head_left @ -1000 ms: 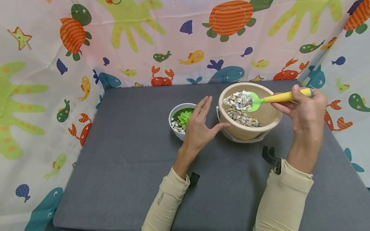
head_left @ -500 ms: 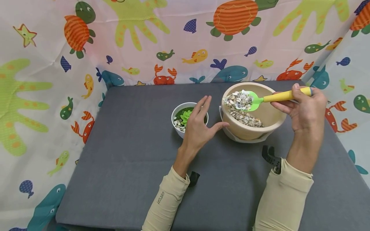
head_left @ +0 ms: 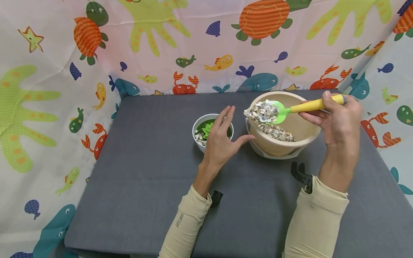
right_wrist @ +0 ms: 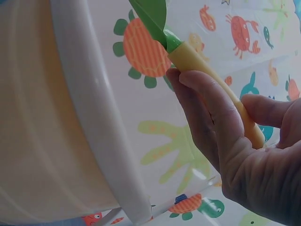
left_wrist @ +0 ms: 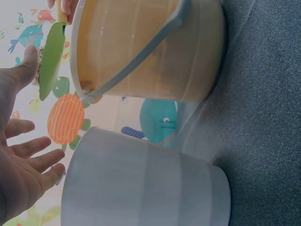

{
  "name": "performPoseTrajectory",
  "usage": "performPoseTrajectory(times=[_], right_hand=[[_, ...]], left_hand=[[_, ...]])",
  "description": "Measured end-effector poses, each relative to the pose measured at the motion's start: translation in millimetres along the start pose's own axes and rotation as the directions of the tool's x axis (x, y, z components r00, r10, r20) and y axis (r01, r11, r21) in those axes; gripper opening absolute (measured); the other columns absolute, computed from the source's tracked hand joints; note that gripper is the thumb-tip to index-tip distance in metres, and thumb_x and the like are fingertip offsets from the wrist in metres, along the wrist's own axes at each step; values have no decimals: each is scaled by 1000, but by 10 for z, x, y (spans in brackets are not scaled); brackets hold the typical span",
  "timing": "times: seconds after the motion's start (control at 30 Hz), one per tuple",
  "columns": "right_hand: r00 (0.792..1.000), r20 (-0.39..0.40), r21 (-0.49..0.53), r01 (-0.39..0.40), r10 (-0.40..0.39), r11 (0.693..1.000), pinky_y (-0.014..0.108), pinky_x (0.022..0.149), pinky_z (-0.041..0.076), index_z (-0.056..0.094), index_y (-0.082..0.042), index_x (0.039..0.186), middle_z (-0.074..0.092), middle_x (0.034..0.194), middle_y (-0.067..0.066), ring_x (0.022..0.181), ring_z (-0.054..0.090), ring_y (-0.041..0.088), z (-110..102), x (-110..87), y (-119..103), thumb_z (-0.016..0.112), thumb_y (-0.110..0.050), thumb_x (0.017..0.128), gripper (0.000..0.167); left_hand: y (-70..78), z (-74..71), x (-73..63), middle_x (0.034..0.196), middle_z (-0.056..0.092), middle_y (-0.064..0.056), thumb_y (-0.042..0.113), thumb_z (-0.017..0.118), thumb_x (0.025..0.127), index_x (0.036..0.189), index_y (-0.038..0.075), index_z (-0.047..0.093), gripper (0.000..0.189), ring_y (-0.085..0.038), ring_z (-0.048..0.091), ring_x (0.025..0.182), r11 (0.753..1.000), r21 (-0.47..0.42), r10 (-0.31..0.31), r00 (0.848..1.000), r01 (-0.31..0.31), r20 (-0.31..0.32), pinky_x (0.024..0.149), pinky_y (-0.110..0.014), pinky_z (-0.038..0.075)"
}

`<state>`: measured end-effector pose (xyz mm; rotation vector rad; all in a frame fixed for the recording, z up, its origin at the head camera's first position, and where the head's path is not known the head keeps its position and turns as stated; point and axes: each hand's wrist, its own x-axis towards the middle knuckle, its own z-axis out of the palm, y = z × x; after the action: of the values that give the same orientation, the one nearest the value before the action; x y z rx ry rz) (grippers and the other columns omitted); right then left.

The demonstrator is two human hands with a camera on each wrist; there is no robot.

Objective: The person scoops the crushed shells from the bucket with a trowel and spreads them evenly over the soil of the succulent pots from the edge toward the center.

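Note:
My right hand [head_left: 340,123] grips the yellow handle of a green-bladed garden trowel [head_left: 309,106]. A heap of small shells and stone bits [head_left: 262,111] lies on its blade, above the left part of a beige bucket [head_left: 274,149]. More of the same material [head_left: 277,133] covers the bucket's bottom. My left hand [head_left: 219,139] hovers with fingers straight and thumb out toward the bucket, holding nothing. It partly hides a white pot [left_wrist: 141,188] with a green succulent [head_left: 207,129] and white pebbles. In the left wrist view, the trowel's blade [left_wrist: 51,61] stands near my left thumb.
A grey cloth-covered table [head_left: 138,161] carries both containers. Behind and beside it hangs a white curtain [head_left: 155,77] printed with sea animals. The bucket has a grey-white carrying handle [left_wrist: 141,56] hanging down its side. Dark straps [head_left: 301,173] sit at my wrists.
The loaded trowel has shifted slightly left, bringing its tip out over the bucket's left rim. My left hand has stayed almost in place. The head view has turned a little.

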<state>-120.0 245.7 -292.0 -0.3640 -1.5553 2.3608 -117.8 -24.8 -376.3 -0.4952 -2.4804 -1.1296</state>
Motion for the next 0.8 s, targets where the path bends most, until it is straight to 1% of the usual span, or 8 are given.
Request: performPoseTrajectory(times=[0.13, 0.27, 0.47, 0.63, 0.8], right_hand=[[1000, 17, 1, -3, 3, 1000, 36, 59, 63, 45, -3, 117, 58, 109, 10, 78, 80, 22, 30, -2, 17, 72, -21, 96, 38], [999, 35, 8, -2, 2, 1000, 37, 59, 63, 44, -3, 116, 59, 107, 11, 78, 80, 23, 55, -3, 34, 72, -20, 97, 38], [998, 62, 10, -4, 4, 1000, 37, 60, 63, 42, -2, 114, 59, 104, 10, 76, 80, 24, 85, -15, 52, 69, -18, 99, 35], [997, 67, -4, -23, 23, 1000, 37, 60, 64, 44, -1, 111, 61, 101, 9, 76, 80, 23, 120, -31, 72, 67, -16, 101, 29], [996, 81, 42, -42, 38, 998, 39, 59, 63, 44, 0, 108, 64, 94, 10, 71, 80, 27, 156, -35, 80, 69, -14, 100, 30]], left_hand=[[-19, -4, -3, 162, 49, -14, 48, 91, 77, 159, 9, 45, 101, -28, 49, 150, 1000, 8, 2, 1000, -2, -4, 123, -42, 43], [-43, -12, -7, 162, 49, -13, 48, 91, 77, 159, 9, 45, 101, -28, 50, 150, 1000, 12, 7, 1000, -7, -13, 122, -42, 44], [-67, -36, -12, 160, 49, -14, 46, 92, 77, 158, 7, 46, 101, -29, 51, 148, 1000, 12, 24, 999, -23, -28, 120, -42, 46], [-79, -46, -19, 160, 50, -15, 46, 92, 77, 157, 6, 47, 101, -29, 52, 148, 999, 6, 34, 999, -33, -38, 120, -42, 46], [-96, -57, -23, 159, 51, -15, 47, 92, 77, 157, 7, 47, 101, -29, 52, 147, 999, 13, 41, 998, -41, -52, 120, -42, 46]])
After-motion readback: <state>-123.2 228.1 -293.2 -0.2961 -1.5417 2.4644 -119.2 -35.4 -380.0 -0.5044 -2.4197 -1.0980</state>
